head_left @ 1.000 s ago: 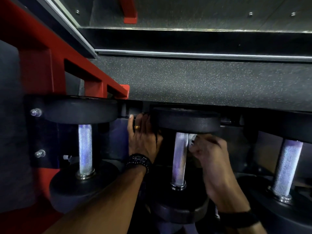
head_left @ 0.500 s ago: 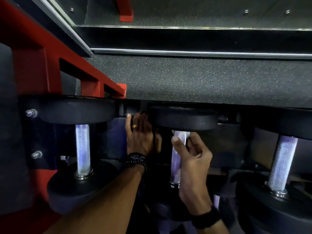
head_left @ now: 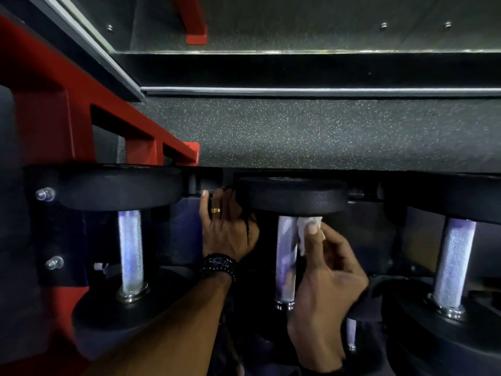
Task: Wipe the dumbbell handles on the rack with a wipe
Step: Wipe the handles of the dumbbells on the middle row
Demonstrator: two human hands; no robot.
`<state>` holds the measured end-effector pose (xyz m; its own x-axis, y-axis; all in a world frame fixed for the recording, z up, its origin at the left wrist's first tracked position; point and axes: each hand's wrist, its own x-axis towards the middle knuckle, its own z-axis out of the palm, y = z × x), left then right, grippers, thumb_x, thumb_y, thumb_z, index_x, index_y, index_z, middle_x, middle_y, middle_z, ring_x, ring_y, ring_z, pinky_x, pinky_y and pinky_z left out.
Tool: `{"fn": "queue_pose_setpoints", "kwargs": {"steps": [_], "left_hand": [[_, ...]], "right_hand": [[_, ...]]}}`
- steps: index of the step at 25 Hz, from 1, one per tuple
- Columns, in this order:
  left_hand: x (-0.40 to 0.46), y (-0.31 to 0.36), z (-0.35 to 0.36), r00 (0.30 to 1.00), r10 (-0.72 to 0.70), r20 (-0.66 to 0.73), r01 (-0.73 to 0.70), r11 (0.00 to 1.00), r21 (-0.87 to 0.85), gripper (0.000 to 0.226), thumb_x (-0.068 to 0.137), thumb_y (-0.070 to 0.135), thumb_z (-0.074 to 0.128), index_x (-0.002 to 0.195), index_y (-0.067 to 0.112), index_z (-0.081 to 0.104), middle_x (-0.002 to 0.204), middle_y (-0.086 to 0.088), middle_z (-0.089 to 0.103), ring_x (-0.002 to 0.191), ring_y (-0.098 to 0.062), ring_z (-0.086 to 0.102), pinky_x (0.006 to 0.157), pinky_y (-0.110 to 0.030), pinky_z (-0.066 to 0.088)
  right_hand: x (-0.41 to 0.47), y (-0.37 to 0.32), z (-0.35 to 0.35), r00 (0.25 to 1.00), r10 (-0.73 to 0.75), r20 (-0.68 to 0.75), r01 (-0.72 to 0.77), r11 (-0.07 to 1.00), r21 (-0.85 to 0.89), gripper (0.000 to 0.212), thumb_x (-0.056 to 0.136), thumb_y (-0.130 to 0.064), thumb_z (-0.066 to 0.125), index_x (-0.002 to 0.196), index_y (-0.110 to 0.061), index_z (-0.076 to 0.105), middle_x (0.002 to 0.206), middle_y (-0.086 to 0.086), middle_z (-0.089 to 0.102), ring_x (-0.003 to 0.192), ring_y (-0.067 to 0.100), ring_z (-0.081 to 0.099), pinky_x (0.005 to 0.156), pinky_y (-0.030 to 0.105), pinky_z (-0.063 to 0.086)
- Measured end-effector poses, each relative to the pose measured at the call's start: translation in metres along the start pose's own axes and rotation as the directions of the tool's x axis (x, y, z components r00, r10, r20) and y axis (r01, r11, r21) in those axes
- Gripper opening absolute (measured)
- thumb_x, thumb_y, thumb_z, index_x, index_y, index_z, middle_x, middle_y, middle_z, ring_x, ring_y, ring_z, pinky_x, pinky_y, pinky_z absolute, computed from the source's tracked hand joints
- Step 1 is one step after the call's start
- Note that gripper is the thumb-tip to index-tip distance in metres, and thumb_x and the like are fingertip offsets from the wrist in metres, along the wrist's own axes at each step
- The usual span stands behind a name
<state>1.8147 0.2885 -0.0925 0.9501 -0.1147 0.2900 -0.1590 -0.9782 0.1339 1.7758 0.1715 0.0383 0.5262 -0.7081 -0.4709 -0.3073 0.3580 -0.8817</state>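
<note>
Fingers (head_left: 314, 234) of the right hand (head_left: 328, 289) pinch a white wipe (head_left: 307, 230) against the right side of the middle dumbbell's handle (head_left: 286, 256), up at its far end just under the far weight head (head_left: 292, 196). On the left hand (head_left: 227, 232) the fingers lie straight and close together, flat between the left and middle dumbbells, their tips reaching the black rack rail (head_left: 208, 183); a gold ring (head_left: 215, 210) and a dark beaded wristband (head_left: 218, 264) show on it. Left of it stands another dumbbell with a bare knurled handle (head_left: 130, 251), and a third handle (head_left: 452, 261) stands well to the right. Beyond the rack lies speckled dark flooring (head_left: 325, 131), with a red frame (head_left: 54, 104) at far left.
</note>
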Motion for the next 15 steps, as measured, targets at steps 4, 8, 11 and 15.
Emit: {"fn": "queue_pose_setpoints", "kwargs": {"steps": [4, 8, 11, 15], "left_hand": [[0.001, -0.003, 0.007, 0.999, 0.000, -0.034, 0.000, 1.000, 0.003, 0.047, 0.085, 0.028, 0.049, 0.110, -0.007, 0.068, 0.108, -0.023, 0.065, 0.112, -0.033, 0.046, 0.111, -0.053, 0.023], [0.003, -0.003, 0.004, 0.997, 0.038, -0.073, -0.042, 0.998, -0.053, 0.049, 0.083, 0.030, 0.048, 0.117, -0.005, 0.049, 0.106, -0.025, 0.067, 0.112, -0.034, 0.046, 0.106, -0.056, 0.029], [0.001, 0.002, -0.004, 0.999, 0.011, -0.044, -0.018, 0.988, -0.151, 0.053, 0.082, 0.031, 0.045, 0.122, -0.003, 0.044, 0.111, -0.024, 0.064, 0.113, -0.036, 0.048, 0.110, -0.057, 0.027], [0.002, 0.004, -0.014, 0.999, -0.028, 0.047, 0.037, 0.975, -0.219, 0.058, 0.079, 0.031, 0.046, 0.126, -0.003, 0.044, 0.116, -0.023, 0.062, 0.116, -0.036, 0.049, 0.114, -0.054, 0.020]], "right_hand": [[-0.030, 0.005, -0.014, 0.983, -0.103, 0.149, 0.123, 0.984, -0.133, 0.010, 0.086, -0.009, 0.070, 0.086, -0.019, 0.073, 0.082, 0.002, 0.073, 0.081, 0.012, 0.069, 0.073, 0.019, 0.051], [-0.033, 0.019, -0.019, 0.929, -0.291, 0.230, 0.352, 0.888, -0.297, 0.012, 0.089, -0.016, 0.070, 0.089, -0.028, 0.069, 0.087, 0.001, 0.071, 0.082, 0.015, 0.069, 0.073, 0.024, 0.052], [-0.041, 0.022, -0.027, 0.843, -0.477, 0.249, 0.538, 0.755, -0.375, 0.005, 0.089, -0.017, 0.064, 0.091, -0.019, 0.068, 0.088, 0.000, 0.068, 0.078, 0.010, 0.066, 0.072, 0.018, 0.050], [-0.048, 0.037, -0.031, 0.723, -0.641, 0.259, 0.655, 0.517, -0.551, 0.007, 0.090, -0.008, 0.062, 0.089, -0.006, 0.067, 0.086, 0.000, 0.063, 0.073, 0.008, 0.057, 0.072, 0.005, 0.040]]}}
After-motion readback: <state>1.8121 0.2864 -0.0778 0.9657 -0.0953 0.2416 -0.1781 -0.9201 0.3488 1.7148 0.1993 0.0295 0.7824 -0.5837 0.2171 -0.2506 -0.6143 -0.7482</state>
